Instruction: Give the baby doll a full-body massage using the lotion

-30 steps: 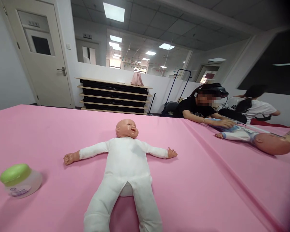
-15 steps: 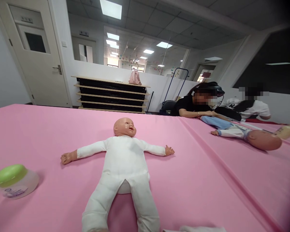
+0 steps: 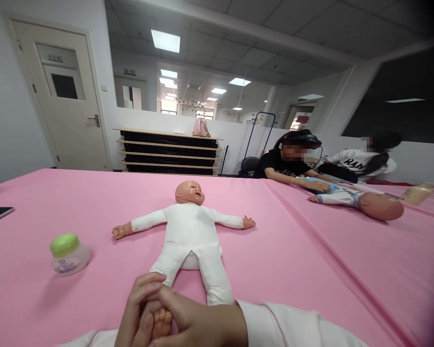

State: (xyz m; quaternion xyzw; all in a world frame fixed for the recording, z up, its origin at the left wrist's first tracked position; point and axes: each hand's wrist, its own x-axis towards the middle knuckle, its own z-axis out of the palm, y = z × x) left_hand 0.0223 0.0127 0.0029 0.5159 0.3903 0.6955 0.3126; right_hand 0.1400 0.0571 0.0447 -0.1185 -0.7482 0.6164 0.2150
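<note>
left hand [image 3: 133, 311] curled, seemingly touching right hand [image 3: 200, 318]

Head camera looks forward, down across pink table [image 3: 285, 270]

You have a plain pink surface [image 3: 292, 270]. The near doll [image 3: 191, 226] shows you a plain white cloth body, with head and hands in peach-tan. On the left, your jar [image 3: 72, 260] carries a bright green lid [image 3: 64, 244] over a translucent pale body with purple label markings. Your right sleeve [image 3: 285, 320] is plain pinkish white. At far right you find a second doll [image 3: 342, 198] in light blue and white, its head reddish tan, and a pale yellow bottle [image 3: 416, 193]. Beyond, you see a pink backpack [image 3: 201, 127] and a cream door [image 3: 67, 120].
</note>
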